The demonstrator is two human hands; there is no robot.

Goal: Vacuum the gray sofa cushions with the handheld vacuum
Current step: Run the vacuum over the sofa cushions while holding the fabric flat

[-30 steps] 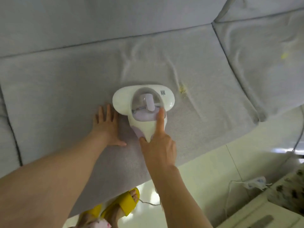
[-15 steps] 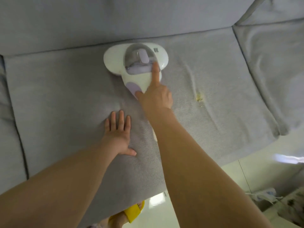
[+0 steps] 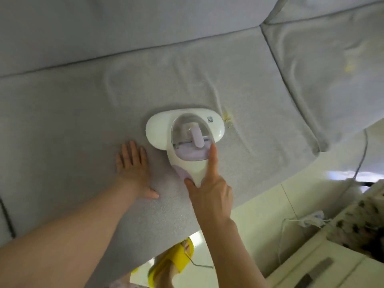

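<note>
- On the wide gray fabric seat cushion (image 3: 72, 125), head view: the white and lilac handheld vacuum (image 3: 185, 134) with the clear dust cup sits flat near the front half. Half a second ago it was shoved right up against the backrest seam, so it's been dragged back toward the person
- That looks like one full push-pull stroke done, and the head has ended up further right, just beside the small yellowish crumb patch (image 3: 227, 117), which is still there
- Right hand (image 3: 209, 196) grips the vacuum's tapered handle, thumb on the lilac pad, index finger laid straight along the dust cup
- Left hand (image 3: 133, 169) lies flat with its fingers straight, pressing the fabric just left of the vacuum, holding nothing. It looks like it's pinning the cover so it doesn't bunch up
- My guess: the next pass goes over that crumb patch. The neighbouring gray cushion (image 3: 332, 80) on the right has a yellow speck too and looks untouched
- Writing: only a little QR-code sticker (image 3: 210, 119) on the white shell, no brand name I can read
</note>
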